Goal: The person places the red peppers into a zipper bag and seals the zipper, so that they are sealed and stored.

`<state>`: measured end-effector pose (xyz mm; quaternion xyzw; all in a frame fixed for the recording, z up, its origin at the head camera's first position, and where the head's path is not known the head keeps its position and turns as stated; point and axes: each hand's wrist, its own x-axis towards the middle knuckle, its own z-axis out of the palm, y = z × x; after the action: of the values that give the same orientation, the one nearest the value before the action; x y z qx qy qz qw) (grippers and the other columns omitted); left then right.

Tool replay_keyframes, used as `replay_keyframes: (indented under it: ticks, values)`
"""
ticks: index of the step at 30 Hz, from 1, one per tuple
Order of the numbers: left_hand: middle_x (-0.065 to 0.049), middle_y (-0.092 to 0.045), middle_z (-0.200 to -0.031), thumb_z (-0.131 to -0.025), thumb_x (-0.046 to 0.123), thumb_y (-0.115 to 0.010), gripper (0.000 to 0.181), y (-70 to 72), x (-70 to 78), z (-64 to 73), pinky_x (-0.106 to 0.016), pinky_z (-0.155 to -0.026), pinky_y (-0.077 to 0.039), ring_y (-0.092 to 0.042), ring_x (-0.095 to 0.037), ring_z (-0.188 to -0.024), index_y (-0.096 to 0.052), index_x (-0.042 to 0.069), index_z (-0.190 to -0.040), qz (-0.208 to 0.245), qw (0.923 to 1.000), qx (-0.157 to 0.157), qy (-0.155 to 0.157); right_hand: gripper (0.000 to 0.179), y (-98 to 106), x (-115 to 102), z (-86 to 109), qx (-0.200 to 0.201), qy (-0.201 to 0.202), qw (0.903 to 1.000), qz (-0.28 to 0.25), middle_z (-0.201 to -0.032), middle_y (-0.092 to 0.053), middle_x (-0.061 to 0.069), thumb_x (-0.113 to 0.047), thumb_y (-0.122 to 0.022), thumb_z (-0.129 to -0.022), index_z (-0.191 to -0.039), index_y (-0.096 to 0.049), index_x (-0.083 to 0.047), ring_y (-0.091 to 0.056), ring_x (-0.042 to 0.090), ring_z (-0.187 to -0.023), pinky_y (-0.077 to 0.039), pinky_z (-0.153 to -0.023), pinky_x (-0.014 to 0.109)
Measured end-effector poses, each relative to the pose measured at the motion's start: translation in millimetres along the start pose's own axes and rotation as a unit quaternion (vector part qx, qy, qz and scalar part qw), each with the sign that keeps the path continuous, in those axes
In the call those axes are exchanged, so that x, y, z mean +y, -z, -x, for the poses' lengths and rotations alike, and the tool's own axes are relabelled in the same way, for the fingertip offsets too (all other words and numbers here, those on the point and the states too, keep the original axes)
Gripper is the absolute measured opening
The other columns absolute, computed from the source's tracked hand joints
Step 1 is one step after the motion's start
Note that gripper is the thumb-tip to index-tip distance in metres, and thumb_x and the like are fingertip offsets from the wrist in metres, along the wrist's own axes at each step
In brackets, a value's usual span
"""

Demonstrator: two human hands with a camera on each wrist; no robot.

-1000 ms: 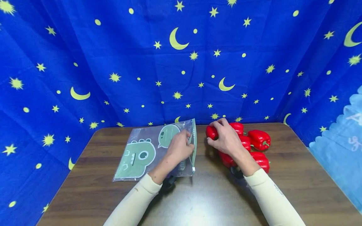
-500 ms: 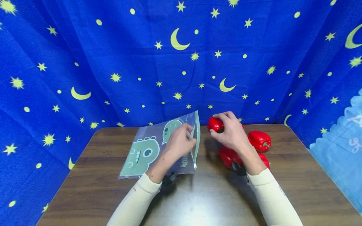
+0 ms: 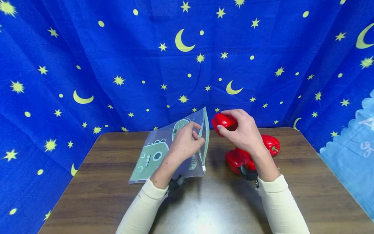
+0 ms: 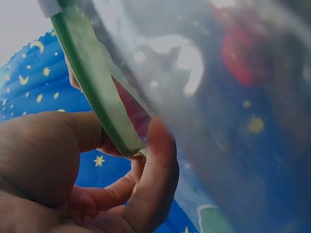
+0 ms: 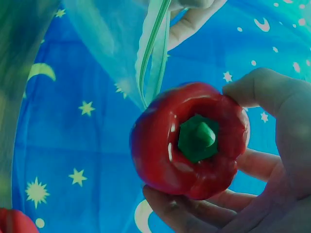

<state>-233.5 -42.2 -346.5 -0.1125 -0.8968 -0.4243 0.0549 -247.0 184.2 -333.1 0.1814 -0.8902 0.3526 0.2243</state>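
My left hand (image 3: 184,142) pinches the edge of a clear zip bag (image 3: 165,135) with a green monster print, near its mouth. In the left wrist view, thumb and fingers meet at the green zip strip (image 4: 85,87), and the mouth gapes a little. A red bell pepper (image 3: 219,122) is in the grip of my right hand (image 3: 245,130), raised above the table just right of the bag's mouth. Its green stem (image 5: 199,138) faces the right wrist camera, with fingers round its side.
More red bell peppers (image 3: 235,161) lie on the wooden table (image 3: 304,182) below my right forearm, partly hidden by it. One pepper (image 3: 271,145) sits at their right. A blue curtain (image 3: 146,58) with moons and stars hangs behind the table.
My right hand has lifted the bell pepper off the table beside the others. My left hand has raised the bag's mouth end and drawn it slightly right, so the bag tilts up.
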Motion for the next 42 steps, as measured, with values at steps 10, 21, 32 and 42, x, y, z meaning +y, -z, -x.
replay_keyframes:
  ticks: [10,21,32,42]
  values:
    - [0.0,-0.068,-0.088,-0.093,0.014,-0.07,0.033,8.0,11.9,0.1,-0.031,-0.062,-0.053,-0.064,-0.014,-0.07,-0.067,0.009,-0.125,0.032,0.9993,0.016,-0.009,0.039,10,-18,-0.6,-0.017,-0.034,0.9946,-0.097,-0.125,-0.07,0.006,-0.032,-0.076,-0.097,-0.134,-0.071,-0.02,-0.069,0.025,-0.092,-0.06,-0.074,0.036]
    - [-0.001,-0.072,-0.089,-0.089,0.009,-0.07,0.031,9.3,19.0,-1.0,-0.029,-0.061,-0.052,-0.069,-0.011,-0.072,-0.073,0.006,-0.119,0.059,0.9968,0.043,-0.032,0.034,10,-30,-8.6,-0.013,-0.06,0.9772,-0.203,-0.121,-0.074,0.01,-0.027,-0.073,-0.1,-0.131,-0.072,-0.014,-0.073,0.023,-0.092,-0.06,-0.069,0.03]
    - [-0.003,-0.071,-0.093,-0.092,0.008,-0.068,0.027,12.2,20.4,-0.6,-0.03,-0.06,-0.056,-0.071,-0.011,-0.072,-0.075,0.005,-0.118,0.092,0.9907,0.093,-0.039,0.037,13,-29,-9.7,-0.06,-0.089,0.9773,-0.183,-0.121,-0.073,0.012,-0.031,-0.072,-0.1,-0.133,-0.07,-0.015,-0.071,0.029,-0.09,-0.06,-0.064,0.034]
    - [-0.002,-0.071,-0.088,-0.09,0.009,-0.071,0.015,12.6,20.2,-0.5,-0.029,-0.062,-0.058,-0.07,-0.009,-0.067,-0.078,0.007,-0.104,0.072,0.9802,0.17,-0.071,0.039,4,-30,-8.1,-0.071,-0.038,0.9842,-0.157,-0.127,-0.069,0.009,-0.022,-0.083,-0.092,-0.129,-0.074,-0.012,-0.071,0.027,-0.104,-0.062,-0.085,0.038]
